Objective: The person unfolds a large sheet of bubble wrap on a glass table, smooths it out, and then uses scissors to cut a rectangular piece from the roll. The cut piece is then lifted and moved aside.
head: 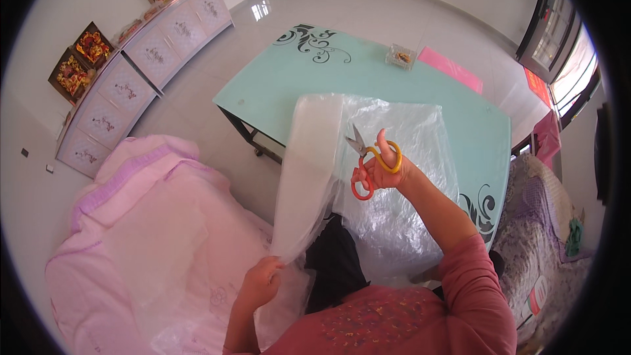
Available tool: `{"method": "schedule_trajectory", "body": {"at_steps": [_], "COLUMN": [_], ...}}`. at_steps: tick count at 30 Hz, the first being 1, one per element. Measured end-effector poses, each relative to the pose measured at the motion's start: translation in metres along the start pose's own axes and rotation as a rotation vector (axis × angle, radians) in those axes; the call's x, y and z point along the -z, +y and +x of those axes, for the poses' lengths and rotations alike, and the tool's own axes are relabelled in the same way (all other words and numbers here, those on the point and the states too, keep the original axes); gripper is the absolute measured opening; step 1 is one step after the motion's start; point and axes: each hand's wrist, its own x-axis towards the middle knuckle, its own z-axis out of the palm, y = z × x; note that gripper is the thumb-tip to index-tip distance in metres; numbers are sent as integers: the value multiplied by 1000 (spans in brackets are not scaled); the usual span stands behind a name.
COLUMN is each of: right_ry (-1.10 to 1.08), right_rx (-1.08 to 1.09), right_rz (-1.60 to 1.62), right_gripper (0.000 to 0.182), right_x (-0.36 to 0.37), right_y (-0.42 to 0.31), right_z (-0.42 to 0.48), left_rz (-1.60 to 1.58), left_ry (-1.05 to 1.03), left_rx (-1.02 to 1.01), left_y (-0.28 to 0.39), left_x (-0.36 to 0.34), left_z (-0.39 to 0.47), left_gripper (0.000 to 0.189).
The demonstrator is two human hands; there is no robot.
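My right hand [377, 170] holds a pair of scissors [362, 147] with one yellow and one red handle, its blades spread a little and pointing to the upper left. Below it, clear plastic film [399, 133] lies over the near part of a pale green glass-topped table [256, 74] and hangs off its near edge. At the lower middle my left hand [261, 281] pinches the lower end of a hazy strip of this film [310, 158]. Whether the blades touch the film cannot be told.
On the left, a sofa under a pink cover [162, 236] has more clear film on it. A small clear dish [401, 56] stands on the table's far side, near a pink sheet [451, 69]. Cabinets [162, 49] line the left wall; a patterned sofa [522, 207] is at right.
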Motion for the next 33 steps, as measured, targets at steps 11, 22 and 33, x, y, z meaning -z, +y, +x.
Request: {"method": "schedule_trajectory", "body": {"at_steps": [11, 22, 33], "right_ry": [363, 1295, 1306], "right_rx": [488, 424, 530], "right_rz": [-212, -792, -1140], "right_gripper": [64, 49, 33], "right_x": [71, 228, 235], "right_y": [51, -38, -64], "right_z": [-103, -102, -39], "left_rz": [-94, -531, -529], "left_ry": [-79, 79, 87], "left_rx": [186, 747, 690], "left_y": [-54, -139, -145], "left_x": [74, -9, -36], "left_z": [122, 349, 355], "left_gripper": [54, 91, 39]}}
